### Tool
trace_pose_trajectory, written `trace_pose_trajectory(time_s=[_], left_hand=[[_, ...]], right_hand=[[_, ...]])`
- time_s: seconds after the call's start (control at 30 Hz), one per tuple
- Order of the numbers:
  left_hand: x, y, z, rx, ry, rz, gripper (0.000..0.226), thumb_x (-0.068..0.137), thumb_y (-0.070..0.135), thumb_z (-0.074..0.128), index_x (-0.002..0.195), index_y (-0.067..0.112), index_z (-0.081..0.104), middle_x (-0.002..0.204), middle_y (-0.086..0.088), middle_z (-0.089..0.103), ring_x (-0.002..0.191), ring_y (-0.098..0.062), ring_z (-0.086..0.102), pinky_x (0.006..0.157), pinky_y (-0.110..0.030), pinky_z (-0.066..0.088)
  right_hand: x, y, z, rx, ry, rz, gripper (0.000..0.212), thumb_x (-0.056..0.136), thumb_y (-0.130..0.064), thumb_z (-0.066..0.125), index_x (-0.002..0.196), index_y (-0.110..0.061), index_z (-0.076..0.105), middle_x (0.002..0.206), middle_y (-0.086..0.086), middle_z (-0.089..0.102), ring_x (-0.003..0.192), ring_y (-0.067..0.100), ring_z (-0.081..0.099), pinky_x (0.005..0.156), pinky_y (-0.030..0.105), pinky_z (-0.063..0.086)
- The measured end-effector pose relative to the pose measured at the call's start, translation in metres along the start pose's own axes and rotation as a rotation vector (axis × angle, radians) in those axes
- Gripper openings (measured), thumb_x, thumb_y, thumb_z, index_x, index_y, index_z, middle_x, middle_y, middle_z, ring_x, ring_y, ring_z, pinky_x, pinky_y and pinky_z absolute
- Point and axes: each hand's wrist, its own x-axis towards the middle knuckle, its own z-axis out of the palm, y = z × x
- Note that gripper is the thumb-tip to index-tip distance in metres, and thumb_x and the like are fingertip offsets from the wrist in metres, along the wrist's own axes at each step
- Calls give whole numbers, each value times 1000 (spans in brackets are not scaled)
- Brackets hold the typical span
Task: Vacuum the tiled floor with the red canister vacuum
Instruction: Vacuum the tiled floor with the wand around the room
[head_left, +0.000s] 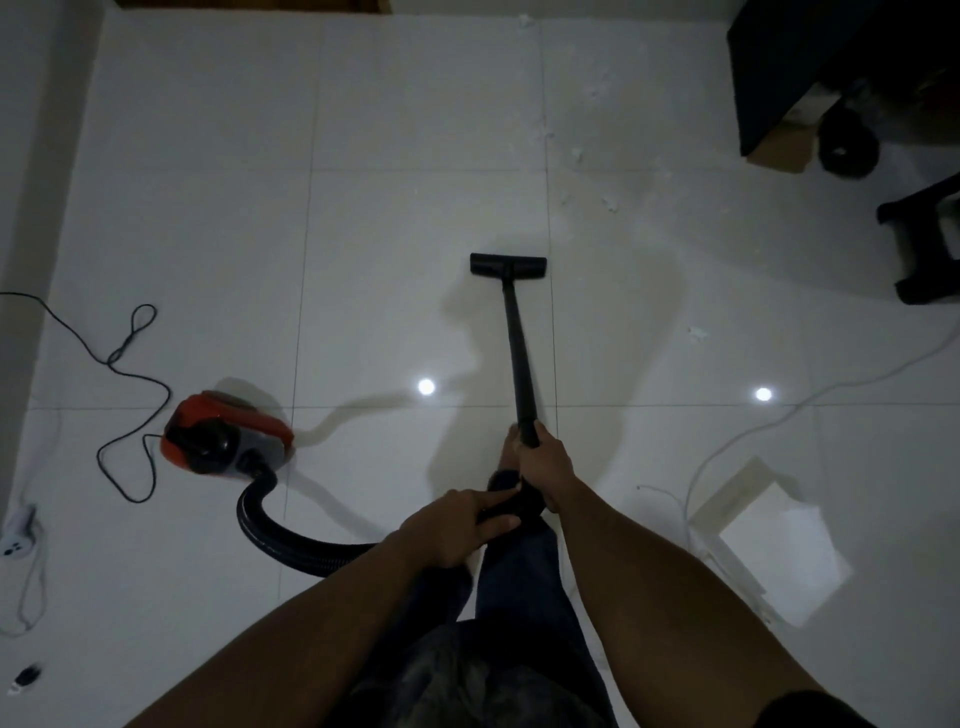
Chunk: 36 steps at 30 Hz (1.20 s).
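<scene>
The red canister vacuum (226, 439) sits on the white tiled floor (415, 156) at the left. Its black ribbed hose (280, 535) curves from the canister toward my hands. My right hand (545, 467) grips the lower end of the black wand (517, 353). My left hand (457, 525) holds the black handle just behind it. The flat black floor nozzle (508, 265) rests on the tiles straight ahead. Small white scraps of debris (608, 200) lie beyond and to the right of the nozzle.
A black power cord (130, 364) loops across the floor at the left, near a white power strip (18, 535). A white box (774, 540) and white cable (810, 405) lie at the right. Dark furniture (831, 62), a black stool (924, 244) and a cardboard box (784, 145) stand at the upper right.
</scene>
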Motion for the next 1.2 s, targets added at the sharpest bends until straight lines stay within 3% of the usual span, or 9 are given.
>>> trace_pose_trajectory(time_s=[0.2, 0.53, 0.63, 0.67, 0.77, 0.87, 1.0, 1.1, 1.2], left_hand=[[45, 42, -65, -9, 31, -25, 54, 101, 55, 47, 152, 39, 36, 115, 12, 66, 71, 13, 56, 67, -4, 39], [132, 99, -161, -54, 125, -33, 55, 96, 70, 40, 148, 55, 36, 132, 5, 66, 116, -13, 62, 107, -38, 44], [151, 103, -198, -22, 114, -61, 63, 98, 66, 40, 155, 41, 30, 132, -33, 14, 138, -36, 43, 118, -48, 30], [160, 101, -208, -41, 100, -49, 64, 101, 58, 43, 157, 30, 30, 133, -4, 53, 128, -34, 52, 110, -37, 40], [182, 98, -250, -66, 92, 6, 56, 99, 62, 43, 146, 32, 47, 96, -10, 72, 70, -4, 61, 67, -16, 42], [209, 100, -306, -95, 108, 10, 60, 102, 55, 46, 155, 29, 35, 110, -10, 67, 103, -24, 65, 85, -30, 49], [245, 83, -370, 4, 156, -17, 60, 83, 91, 26, 137, 79, 5, 161, -29, -19, 150, -45, -18, 123, -60, 1], [257, 77, -423, -49, 116, -3, 56, 93, 77, 35, 145, 57, 37, 150, -24, 43, 140, -44, 37, 118, -55, 29], [255, 97, -482, -109, 120, 20, 46, 101, 54, 48, 146, 44, 44, 101, 9, 71, 91, -2, 66, 89, -21, 48]], right_hand=[[56, -63, -33, 53, -54, 15, 63, 102, -30, 51, 159, -31, 23, 131, 10, 61, 101, 24, 63, 83, 34, 55], [154, -171, -94, -55, -54, -16, 61, 100, -28, 52, 157, -29, 30, 113, 16, 67, 96, 35, 67, 85, 48, 59], [176, -206, -98, -66, -57, -22, 60, 100, -29, 52, 156, -29, 32, 113, 16, 67, 99, 36, 67, 89, 51, 58], [183, -217, -98, -75, -58, -21, 61, 100, -29, 53, 157, -28, 31, 115, 16, 67, 100, 36, 67, 91, 51, 57], [208, -257, -98, -108, -53, -43, 63, 100, -30, 54, 158, -26, 28, 118, 16, 67, 103, 37, 67, 93, 50, 55], [240, -307, -98, -115, -46, -48, 60, 99, -28, 54, 155, -23, 33, 112, 17, 67, 99, 39, 67, 89, 49, 56], [280, -378, -90, -107, -55, -41, 58, 97, -30, 54, 153, -22, 37, 103, 12, 63, 89, 34, 65, 84, 48, 57], [302, -425, -83, -75, -60, -35, 59, 96, -31, 53, 152, -23, 38, 104, 15, 65, 85, 30, 62, 78, 43, 56], [326, -463, -76, -28, -52, -9, 68, 86, -39, 52, 152, -28, 39, 102, 14, 64, 86, 34, 63, 86, 53, 57]])
